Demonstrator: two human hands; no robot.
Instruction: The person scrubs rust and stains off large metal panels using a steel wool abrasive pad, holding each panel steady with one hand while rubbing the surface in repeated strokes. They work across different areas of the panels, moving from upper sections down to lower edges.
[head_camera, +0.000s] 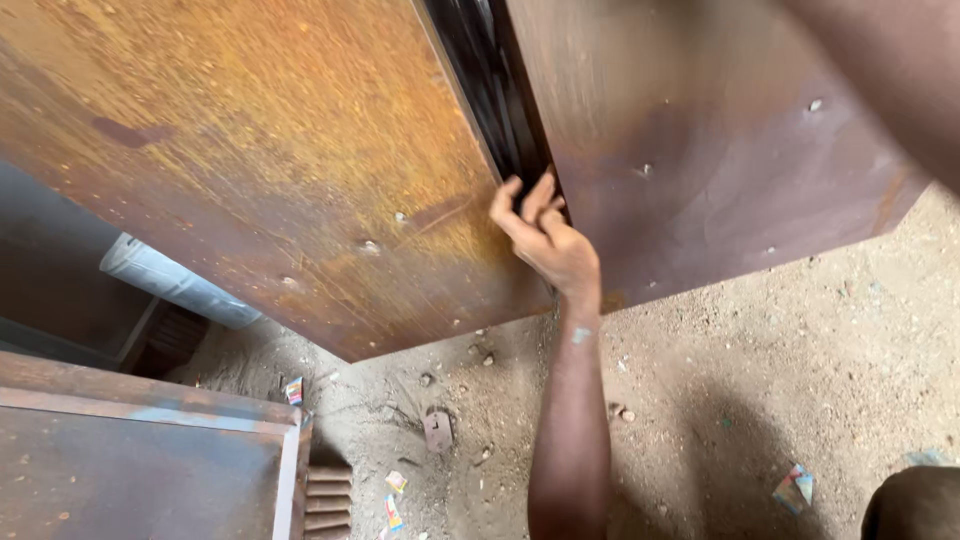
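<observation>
Head view: left hand (545, 235) reaches up, fingers (520, 200) curled over the edge of a rusted steel panel (260, 150), thumb side against the dark gap (490, 80) between the two sheets. That panel: flat, orange-brown, streaked rust, a few small weld spatters. Second panel (720, 150) just beside it, duller purple-brown, smoother, dotted with pale specks. Both stand upright over a dirt floor (760, 380), sandy, pebbled. Right arm (890, 70) crosses the top right corner, blurred; its hand is out of frame, so grip not visible. Lower left: flat blue-grey steel frame (140, 450) with rusted edges. Scraps of coloured paper (795, 488) litter the ground.
</observation>
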